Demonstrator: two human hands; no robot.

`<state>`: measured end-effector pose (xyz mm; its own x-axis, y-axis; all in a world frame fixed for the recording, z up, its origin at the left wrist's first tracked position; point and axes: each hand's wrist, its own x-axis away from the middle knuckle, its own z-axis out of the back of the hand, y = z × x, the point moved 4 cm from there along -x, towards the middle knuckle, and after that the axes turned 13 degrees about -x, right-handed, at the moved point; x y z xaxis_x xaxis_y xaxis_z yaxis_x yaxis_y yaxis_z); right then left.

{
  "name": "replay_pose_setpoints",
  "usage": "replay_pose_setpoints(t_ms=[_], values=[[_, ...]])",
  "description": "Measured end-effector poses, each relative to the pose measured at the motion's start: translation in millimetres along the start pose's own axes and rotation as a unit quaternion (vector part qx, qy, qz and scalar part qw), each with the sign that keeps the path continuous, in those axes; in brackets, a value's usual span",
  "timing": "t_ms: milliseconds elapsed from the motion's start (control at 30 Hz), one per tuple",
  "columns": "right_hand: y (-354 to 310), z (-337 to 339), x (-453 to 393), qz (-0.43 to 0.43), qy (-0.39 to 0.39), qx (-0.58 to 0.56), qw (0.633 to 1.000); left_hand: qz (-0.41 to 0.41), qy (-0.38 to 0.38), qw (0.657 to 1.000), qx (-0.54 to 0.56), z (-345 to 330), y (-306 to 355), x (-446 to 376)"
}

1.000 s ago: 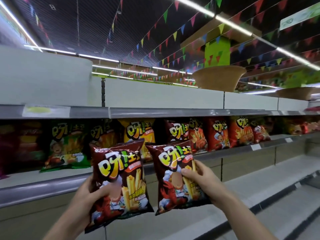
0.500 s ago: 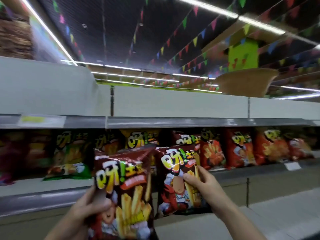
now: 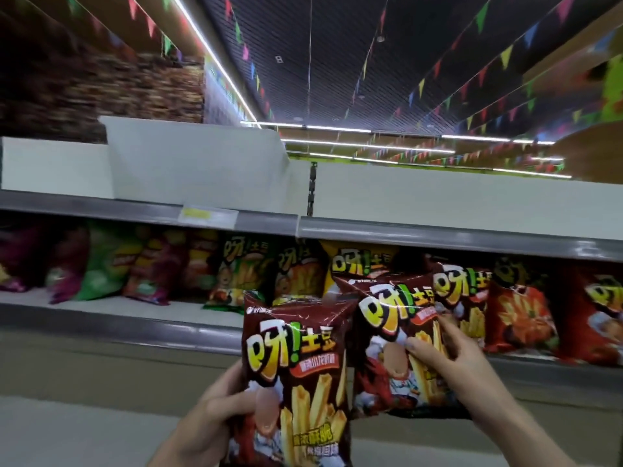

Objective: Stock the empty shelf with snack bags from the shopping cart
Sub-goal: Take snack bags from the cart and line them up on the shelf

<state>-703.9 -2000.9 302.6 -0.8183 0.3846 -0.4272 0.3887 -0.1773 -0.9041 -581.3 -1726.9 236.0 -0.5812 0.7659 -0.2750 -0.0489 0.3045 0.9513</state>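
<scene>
While left hand (image 3: 215,409) grips one snack bag (image 3: 296,372), right hand (image 3: 448,362) grips another (image 3: 394,335).

Coloured bunting (image 3: 418,85) under ceiling lights (image 3: 367,150)

Bare hands (image 3: 215,409), forearms without sleeves

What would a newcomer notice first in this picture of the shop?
Two dark red snack bags fill the lower centre: the left hand grips one bag, the right hand the other. Behind them runs a shelf of colourful bags, under an unstocked upper shelf.
</scene>
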Motion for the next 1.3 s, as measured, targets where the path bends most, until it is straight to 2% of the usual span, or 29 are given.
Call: replay_pose_setpoints(t_ms=[67, 100, 167, 300, 333, 400, 467, 500, 533, 567, 667, 733, 867, 933, 1100, 1167, 1233, 1300], values=[[-1, -23, 2, -0.011, -0.015, -0.001, 1.0, -0.015, -0.034, 0.998, 0.047, -1, 10, 5], [0, -37, 2, -0.016, -0.03, -0.003, 0.999, -0.037, -0.037, 0.995, 0.087, 3, 9, 5], [1, -70, 5, -0.014, -0.053, 0.009, 0.998, -0.019, -0.016, 0.991, 0.131, 23, 7, 12], [5, -131, 6, 0.004, -0.045, 0.002, 0.999, -0.116, -0.084, 0.988, 0.058, 47, 26, 9], [5, -145, 6, 0.004, -0.035, 0.007, 0.999, -0.136, -0.08, 0.987, 0.041, 62, 28, 10], [3, -169, 1, 0.013, -0.015, 0.01, 1.0, -0.13, -0.048, 0.989, 0.057, 87, 34, 14], [0, -181, -15, 0.013, 0.035, -0.029, 0.999, -0.108, -0.056, 0.989, 0.089, 101, 47, 10], [-2, -185, -26, 0.012, 0.058, -0.047, 0.997, -0.09, -0.039, 0.993, 0.062, 112, 53, 9], [-6, -189, -36, 0.01, 0.084, -0.048, 0.995, -0.087, 0.009, 0.995, 0.039, 126, 55, 9], [-4, -191, -47, 0.005, 0.096, -0.042, 0.995, -0.078, 0.042, 0.995, 0.048, 136, 59, 10], [1, -197, -74, -0.016, 0.118, -0.011, 0.993, -0.054, 0.066, 0.995, 0.056, 152, 72, 9], [7, -200, -85, -0.029, 0.123, -0.01, 0.992, -0.064, 0.1, 0.993, 0.025, 156, 81, 8], [14, -205, -101, -0.042, 0.151, 0.048, 0.986, -0.085, 0.114, 0.99, -0.008, 154, 97, 8], [18, -204, -107, -0.048, 0.151, 0.069, 0.985, -0.092, 0.093, 0.991, -0.04, 155, 101, 5], [29, -203, -110, -0.081, 0.117, 0.101, 0.985, -0.049, 0.089, 0.991, -0.084, 169, 93, -4], [28, -205, -107, -0.046, 0.139, 0.203, 0.968, -0.038, 0.093, 0.992, -0.078, 169, 89, -7], [19, -215, -94, 0.068, 0.16, 0.334, 0.926, -0.03, 0.104, 0.992, -0.067, 170, 83, -12], [11, -227, -85, 0.175, 0.138, 0.425, 0.878, -0.022, 0.12, 0.992, -0.037, 169, 78, -16]])
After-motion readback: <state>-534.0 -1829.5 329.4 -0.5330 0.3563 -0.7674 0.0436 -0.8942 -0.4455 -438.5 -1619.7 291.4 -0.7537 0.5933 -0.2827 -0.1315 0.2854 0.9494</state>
